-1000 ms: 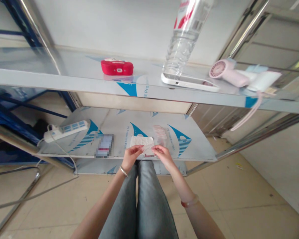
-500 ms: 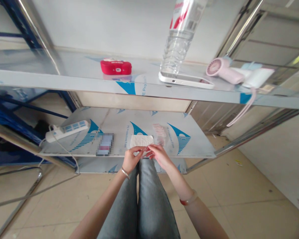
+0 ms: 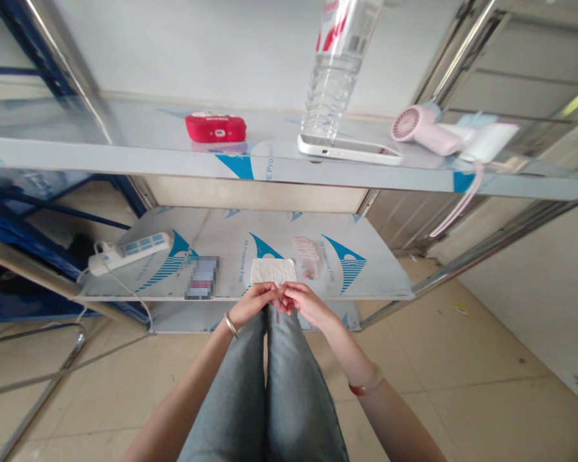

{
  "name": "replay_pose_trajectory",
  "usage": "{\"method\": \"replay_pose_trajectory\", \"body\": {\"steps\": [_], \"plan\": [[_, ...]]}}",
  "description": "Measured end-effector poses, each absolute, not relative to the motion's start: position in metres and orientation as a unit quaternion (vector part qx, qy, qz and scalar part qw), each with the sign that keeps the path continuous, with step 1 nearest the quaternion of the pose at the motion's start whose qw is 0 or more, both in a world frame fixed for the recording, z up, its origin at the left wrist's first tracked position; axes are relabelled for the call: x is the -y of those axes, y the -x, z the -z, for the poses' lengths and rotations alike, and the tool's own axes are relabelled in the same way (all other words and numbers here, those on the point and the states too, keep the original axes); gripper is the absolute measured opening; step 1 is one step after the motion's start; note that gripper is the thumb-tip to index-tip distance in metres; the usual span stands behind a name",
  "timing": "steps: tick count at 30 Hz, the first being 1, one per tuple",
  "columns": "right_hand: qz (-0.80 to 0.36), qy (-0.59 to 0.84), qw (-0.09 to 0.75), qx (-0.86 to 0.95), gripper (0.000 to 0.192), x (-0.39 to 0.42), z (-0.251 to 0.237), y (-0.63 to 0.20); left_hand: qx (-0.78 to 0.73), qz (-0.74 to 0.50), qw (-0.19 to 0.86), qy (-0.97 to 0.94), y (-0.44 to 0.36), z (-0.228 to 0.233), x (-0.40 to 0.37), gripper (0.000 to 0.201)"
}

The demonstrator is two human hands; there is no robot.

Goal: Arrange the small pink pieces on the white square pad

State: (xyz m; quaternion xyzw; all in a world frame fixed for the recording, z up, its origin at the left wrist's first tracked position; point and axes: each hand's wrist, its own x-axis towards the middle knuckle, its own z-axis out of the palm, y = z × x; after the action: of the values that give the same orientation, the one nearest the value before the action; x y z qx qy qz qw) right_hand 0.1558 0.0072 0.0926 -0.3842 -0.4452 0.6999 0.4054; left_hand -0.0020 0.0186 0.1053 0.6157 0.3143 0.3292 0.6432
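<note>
Tissue (image 3: 273,271), white and folded flat, lies on the lower shelf (image 3: 380,282) just beyond both hands, its long axis running left to right. Left hand (image 3: 254,303) and right hand (image 3: 304,303) meet at its near edge, equally close; fingers curled together, whether pinching the edge I cannot tell.

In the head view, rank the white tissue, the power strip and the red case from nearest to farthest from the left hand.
1. White tissue, lower shelf, just beyond the left hand.
2. Power strip, lower shelf, far left.
3. Red case, upper shelf.
</note>
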Motion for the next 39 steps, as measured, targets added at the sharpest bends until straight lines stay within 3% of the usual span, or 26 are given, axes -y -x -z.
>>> {"method": "replay_pose_trajectory", "body": {"steps": [6, 13, 18, 22, 28, 33, 36, 39], "plan": [[-0.666, 0.419, 0.386, 0.482, 0.021, -0.008, -0.088, -0.156, -0.363, -0.314, 0.564, -0.672, 0.006, -0.104, -0.020, 0.029], [-0.424, 0.547, 0.412, 0.593, 0.017, -0.007, -0.070, -0.142, -0.525, -0.255, 0.269, -0.766, -0.004, -0.089, -0.017, 0.022], [-0.318, 0.592, 0.380, 0.636, 0.019, 0.003, -0.062, -0.139, -0.576, -0.268, 0.209, -0.744, 0.001, -0.078, -0.016, 0.018], [-0.337, 0.611, 0.385, 0.604, 0.019, 0.005, -0.052, -0.137, -0.559, -0.288, 0.218, -0.746, 0.002, -0.071, -0.012, 0.007], [-0.323, 0.612, 0.430, 0.580, 0.021, 0.009, -0.036, -0.128, -0.539, -0.202, 0.149, -0.804, -0.006, -0.077, -0.003, 0.027], [-0.305, 0.602, 0.463, 0.575, 0.021, 0.017, -0.033, -0.125, -0.556, -0.132, 0.129, -0.811, -0.011, -0.082, 0.002, 0.031], [-0.402, 0.567, 0.494, 0.523, 0.019, 0.020, -0.035, -0.124, -0.556, -0.142, 0.121, -0.810, -0.010, -0.083, -0.001, 0.040], [-0.584, 0.514, 0.537, 0.326, 0.027, 0.017, -0.042, -0.121, -0.549, -0.162, 0.120, -0.811, -0.009, -0.086, -0.004, 0.047]]}}
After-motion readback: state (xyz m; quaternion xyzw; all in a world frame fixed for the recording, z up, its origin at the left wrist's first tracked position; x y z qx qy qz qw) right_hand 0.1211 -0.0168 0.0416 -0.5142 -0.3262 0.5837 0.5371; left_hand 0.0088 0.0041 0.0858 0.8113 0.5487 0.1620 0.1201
